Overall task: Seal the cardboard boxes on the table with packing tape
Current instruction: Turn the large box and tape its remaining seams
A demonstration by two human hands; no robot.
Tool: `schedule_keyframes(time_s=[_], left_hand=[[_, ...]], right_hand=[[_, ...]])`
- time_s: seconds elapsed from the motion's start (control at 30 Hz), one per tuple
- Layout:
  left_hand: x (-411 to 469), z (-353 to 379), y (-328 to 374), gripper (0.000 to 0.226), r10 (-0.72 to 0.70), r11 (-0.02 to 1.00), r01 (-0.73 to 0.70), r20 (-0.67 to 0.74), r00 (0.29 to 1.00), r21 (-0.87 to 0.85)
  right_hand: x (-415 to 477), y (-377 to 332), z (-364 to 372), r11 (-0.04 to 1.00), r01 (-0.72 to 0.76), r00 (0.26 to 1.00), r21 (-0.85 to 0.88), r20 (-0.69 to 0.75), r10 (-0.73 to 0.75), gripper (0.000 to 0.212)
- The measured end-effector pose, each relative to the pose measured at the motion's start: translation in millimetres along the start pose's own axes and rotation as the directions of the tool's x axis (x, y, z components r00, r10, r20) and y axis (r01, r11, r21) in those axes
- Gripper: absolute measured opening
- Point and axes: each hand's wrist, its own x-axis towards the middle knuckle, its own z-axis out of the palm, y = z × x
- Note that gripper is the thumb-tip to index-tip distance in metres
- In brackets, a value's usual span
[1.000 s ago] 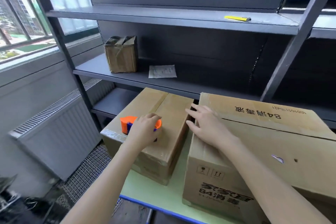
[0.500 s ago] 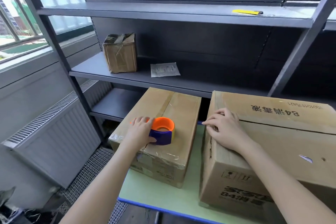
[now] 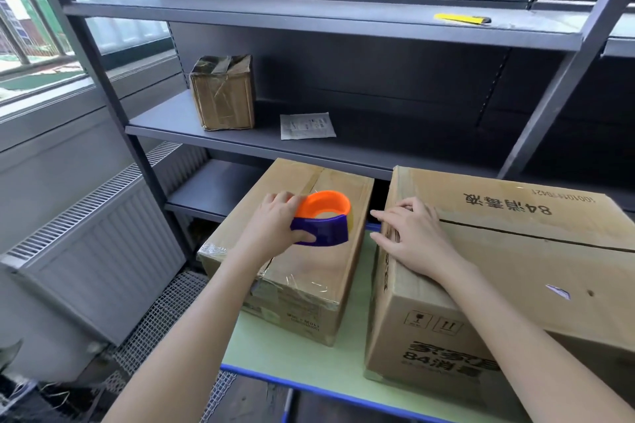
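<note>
Tape dispenser (image 3: 321, 220), gripped by my left hand (image 3: 275, 227), now lifts toward 3 o'clock; right hand (image 3: 412, 237) rests flat on the unsealed large box (image 3: 549, 285).

Looks like a stockroom or packing room rather than a home. Shown by tall dark metal shelving (image 3: 343, 21) bearing a small taped parcel (image 3: 223, 96), a loose paper slip (image 3: 307, 125) and a yellow cutter (image 3: 460, 19); by a large printed carton (image 3: 515, 251), a smaller carton (image 3: 309, 271) and a tape dispenser (image 3: 323, 220) over a green table (image 3: 292, 350); by a plain radiator (image 3: 103, 251) under a barred window (image 3: 34, 27).
</note>
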Motion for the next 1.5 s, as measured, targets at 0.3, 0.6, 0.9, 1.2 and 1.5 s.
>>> schedule_keyframes(time_s=[0.3, 0.6, 0.9, 1.2, 1.5], left_hand=[[13, -53, 84, 0.056, 0.158, 0.985, -0.161, -0.059, 0.986, -0.059], [36, -55, 171, 0.038, 0.221, 0.934, -0.208, 0.012, 0.975, -0.29], [33, -42, 196, 0.036, 0.117, 0.709, 0.059, 0.2, 0.973, -0.703], [25, -22, 205, 0.028, -0.059, 0.413, 0.329, 0.335, 0.94, -0.849], [17, -24, 213, 0.017, -0.102, 0.288, 0.321, 0.304, 0.947, -0.902]], right_hand=[[-4, 2, -22, 0.964, 0.178, 0.843, -0.198, -0.474, -0.253, 0.103], [-24, 63, -60, 0.907, 0.181, 0.836, -0.38, -0.426, -0.345, 0.074], [-45, 95, -101, 0.988, 0.122, 0.981, -0.091, -0.138, -0.134, 0.048], [-49, 130, -124, 0.944, -0.092, 0.974, 0.317, 0.227, 0.018, 0.065], [-52, 126, -112, 0.997, 0.013, 0.999, -0.075, 0.036, -0.01, 0.079]])
